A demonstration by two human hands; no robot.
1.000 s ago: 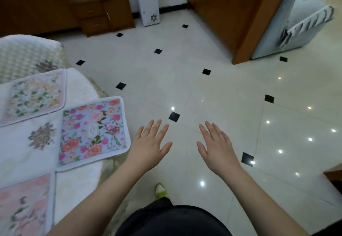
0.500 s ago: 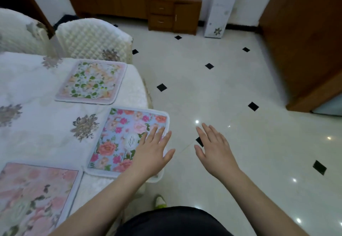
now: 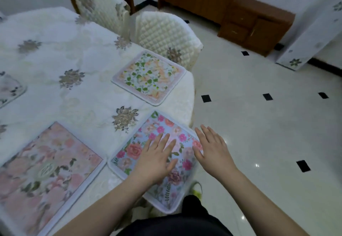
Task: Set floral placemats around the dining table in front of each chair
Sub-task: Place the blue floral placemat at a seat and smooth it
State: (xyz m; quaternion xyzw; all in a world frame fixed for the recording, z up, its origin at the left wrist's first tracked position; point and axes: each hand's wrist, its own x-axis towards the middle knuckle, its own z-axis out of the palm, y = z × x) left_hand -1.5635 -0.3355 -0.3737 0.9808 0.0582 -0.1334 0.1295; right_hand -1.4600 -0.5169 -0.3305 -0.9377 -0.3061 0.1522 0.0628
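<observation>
Blue floral fabric placemat [image 3: 157,154] at the near right corner of the white-clothed table [image 3: 55,54], overhanging its edge, under flat, spread left hand [image 3: 157,158] and right hand [image 3: 212,150]; probably light, limp, best lifted by two corners.

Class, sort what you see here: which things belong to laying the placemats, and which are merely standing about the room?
Belongs to the job:
blue floral placemat
pink floral placemat
green-leaf placemat
dining table
quilted chairs
left hand
right hand

Just standing about:
wooden cabinet
white floral panel
</observation>
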